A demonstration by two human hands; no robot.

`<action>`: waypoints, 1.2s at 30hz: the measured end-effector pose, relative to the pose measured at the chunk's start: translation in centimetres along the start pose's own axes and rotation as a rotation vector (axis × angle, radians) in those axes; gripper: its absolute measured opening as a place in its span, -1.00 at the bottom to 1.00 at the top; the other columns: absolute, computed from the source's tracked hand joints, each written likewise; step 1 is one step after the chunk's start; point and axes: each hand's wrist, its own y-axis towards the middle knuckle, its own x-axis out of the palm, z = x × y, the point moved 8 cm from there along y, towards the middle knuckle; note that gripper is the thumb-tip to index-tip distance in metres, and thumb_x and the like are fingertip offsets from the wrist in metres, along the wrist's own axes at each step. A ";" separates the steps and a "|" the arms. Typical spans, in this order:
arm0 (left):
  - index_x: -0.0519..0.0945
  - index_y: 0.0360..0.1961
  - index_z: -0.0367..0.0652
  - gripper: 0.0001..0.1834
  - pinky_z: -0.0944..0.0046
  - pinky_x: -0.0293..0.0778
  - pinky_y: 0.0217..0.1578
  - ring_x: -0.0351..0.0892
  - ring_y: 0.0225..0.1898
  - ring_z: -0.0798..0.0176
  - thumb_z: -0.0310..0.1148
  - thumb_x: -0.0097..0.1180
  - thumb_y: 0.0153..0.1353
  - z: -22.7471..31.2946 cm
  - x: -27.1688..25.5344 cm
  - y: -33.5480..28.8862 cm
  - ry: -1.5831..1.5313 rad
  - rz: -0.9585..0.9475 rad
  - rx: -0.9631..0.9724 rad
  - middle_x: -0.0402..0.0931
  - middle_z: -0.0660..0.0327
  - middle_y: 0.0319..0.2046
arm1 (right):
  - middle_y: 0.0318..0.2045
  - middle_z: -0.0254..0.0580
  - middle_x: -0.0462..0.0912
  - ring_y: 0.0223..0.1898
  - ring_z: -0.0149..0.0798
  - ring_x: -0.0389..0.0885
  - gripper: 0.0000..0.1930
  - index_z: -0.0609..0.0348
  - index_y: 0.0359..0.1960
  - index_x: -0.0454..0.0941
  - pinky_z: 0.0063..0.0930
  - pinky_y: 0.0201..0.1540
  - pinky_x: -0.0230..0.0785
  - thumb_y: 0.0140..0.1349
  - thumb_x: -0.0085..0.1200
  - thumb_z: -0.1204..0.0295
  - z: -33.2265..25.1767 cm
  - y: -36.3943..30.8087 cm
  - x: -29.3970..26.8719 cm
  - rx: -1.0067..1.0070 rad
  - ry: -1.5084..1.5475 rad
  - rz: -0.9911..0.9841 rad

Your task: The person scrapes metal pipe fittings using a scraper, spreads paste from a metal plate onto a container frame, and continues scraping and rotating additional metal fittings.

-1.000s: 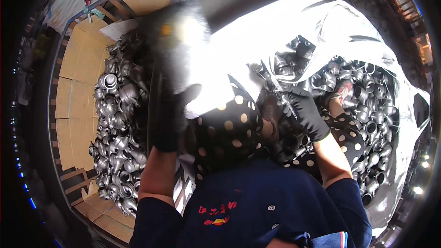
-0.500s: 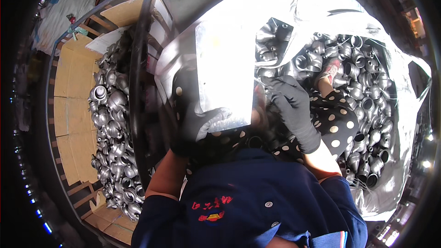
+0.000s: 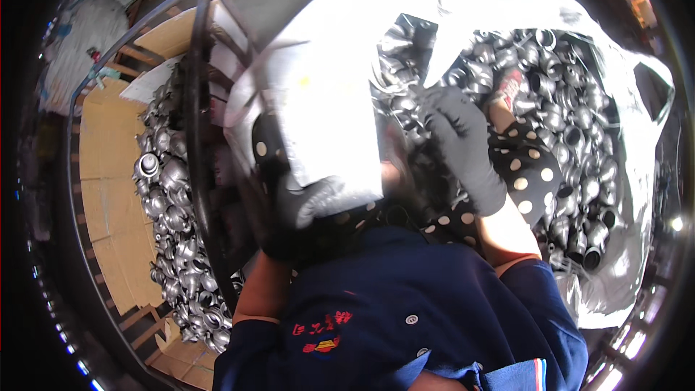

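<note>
Your left hand [image 3: 304, 203] clenches the white plastic liner [image 3: 326, 116], lifting it clear of the fittings [image 3: 565, 123] (shiny metal), where your right hand [image 3: 463, 145] digs, grip hidden.

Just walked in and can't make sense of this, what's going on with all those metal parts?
A person in dark gloves is working between two heaps of small silvery metal fittings. The left hand grips the edge of a white plastic sheet, held up and blurred. The right hand reaches into the fittings in a plastic-lined sack on the right. On the left, more fittings fill a cardboard-lined metal-frame bin.
</note>
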 end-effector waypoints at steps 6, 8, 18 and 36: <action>0.59 -0.04 -0.38 -0.78 0.29 0.51 -0.03 0.60 -0.10 0.31 -0.53 0.07 0.33 1.1 0.0 0.6 -0.181 0.072 -0.001 0.61 0.15 -0.12 | -0.27 -0.38 0.63 -0.36 -0.55 0.49 -0.69 0.35 0.09 0.56 -0.71 -0.29 0.32 0.34 0.04 0.54 6.5 -4.5 -3.4 0.589 0.359 0.048; 0.57 -0.01 -0.39 -0.76 0.32 0.53 -0.02 0.62 -0.10 0.30 -0.57 0.05 0.31 0.5 0.0 1.3 -0.093 0.065 0.018 0.63 0.11 -0.13 | -0.31 -0.38 0.64 -0.42 -0.61 0.46 -0.65 0.33 0.12 0.55 -0.73 -0.33 0.30 0.30 0.00 0.57 6.3 -5.8 -2.7 0.651 0.504 0.014; 0.58 0.02 -0.42 -0.73 0.28 0.50 0.09 0.61 0.00 0.25 -0.55 0.10 0.32 -1.9 3.1 3.6 -0.239 -0.064 -0.002 0.60 0.09 -0.01 | -0.17 -0.11 0.68 -0.27 -0.47 0.54 -0.53 0.20 0.23 0.50 -0.60 -0.14 0.42 0.26 -0.07 0.65 1.7 -5.7 0.2 0.283 0.186 -0.203; 0.58 -0.02 -0.39 -0.75 0.35 0.60 -0.11 0.67 -0.19 0.33 -0.63 0.13 0.27 -0.7 4.7 4.3 -0.222 0.059 0.030 0.65 0.15 -0.20 | -0.41 -0.18 0.63 -0.44 -0.14 0.64 -0.38 -0.05 0.21 0.53 -0.32 -0.36 0.50 0.01 0.32 0.41 0.3 -5.0 2.2 0.068 -0.155 -0.152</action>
